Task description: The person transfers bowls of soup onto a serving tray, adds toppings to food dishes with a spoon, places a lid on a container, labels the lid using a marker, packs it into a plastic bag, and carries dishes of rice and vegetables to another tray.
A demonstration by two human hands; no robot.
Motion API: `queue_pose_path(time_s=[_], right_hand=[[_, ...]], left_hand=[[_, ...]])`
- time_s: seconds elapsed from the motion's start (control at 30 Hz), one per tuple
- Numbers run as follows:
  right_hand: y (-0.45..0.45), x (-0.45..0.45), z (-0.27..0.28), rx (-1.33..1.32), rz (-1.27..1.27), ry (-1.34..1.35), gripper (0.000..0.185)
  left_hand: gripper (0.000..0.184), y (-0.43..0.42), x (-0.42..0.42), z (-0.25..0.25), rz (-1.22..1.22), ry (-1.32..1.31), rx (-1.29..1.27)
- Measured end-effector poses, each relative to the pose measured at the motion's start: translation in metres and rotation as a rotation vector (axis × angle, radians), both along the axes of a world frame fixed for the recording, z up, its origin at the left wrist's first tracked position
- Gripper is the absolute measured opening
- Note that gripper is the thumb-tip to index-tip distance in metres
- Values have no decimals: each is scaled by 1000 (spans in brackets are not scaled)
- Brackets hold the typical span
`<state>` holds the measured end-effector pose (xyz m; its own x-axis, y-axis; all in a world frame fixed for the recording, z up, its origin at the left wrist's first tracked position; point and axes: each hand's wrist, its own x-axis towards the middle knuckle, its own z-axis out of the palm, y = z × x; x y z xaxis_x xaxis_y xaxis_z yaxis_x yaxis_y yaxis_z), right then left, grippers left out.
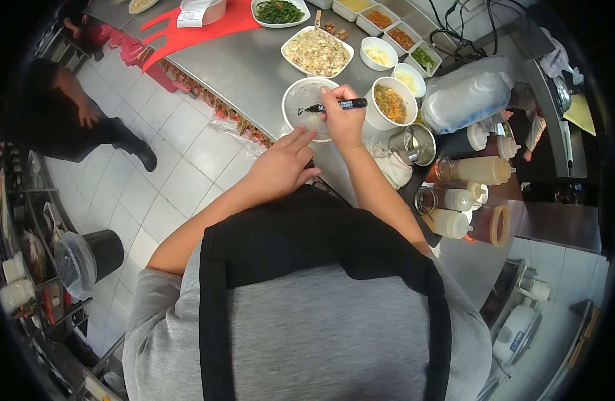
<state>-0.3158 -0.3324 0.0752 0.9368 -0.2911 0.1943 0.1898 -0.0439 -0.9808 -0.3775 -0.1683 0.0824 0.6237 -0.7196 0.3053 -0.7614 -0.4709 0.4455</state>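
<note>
My right hand (343,120) is closed around a black permanent marker (341,105), its tip at the white round lid (290,93) of a tub. A short dark mark shows on the lid beside the tip. My left hand (286,162) lies at the lid's near edge with fingertips on the rim. A small black piece, which looks like the marker cap (311,164), sits between its thumb and fingers. Right of the lid stands a white tub of chopped mixed food (391,102). Beyond it is a white dish of pale chopped food (317,51).
Squeeze bottles (478,170) and a metal cup (414,144) crowd the right side. Trays of toppings (379,18) line the back, near a bag of clear lids (469,97). Greens (279,11) sit by a red mat (187,33). A person (67,110) stands across the aisle.
</note>
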Motion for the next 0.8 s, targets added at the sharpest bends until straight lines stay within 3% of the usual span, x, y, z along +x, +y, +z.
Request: queue_pose_path(time_s=[0.8], right_hand=[[-4, 4, -13, -178, -39, -102, 23]], left_hand=[[41, 2, 0, -2, 6, -13, -13]])
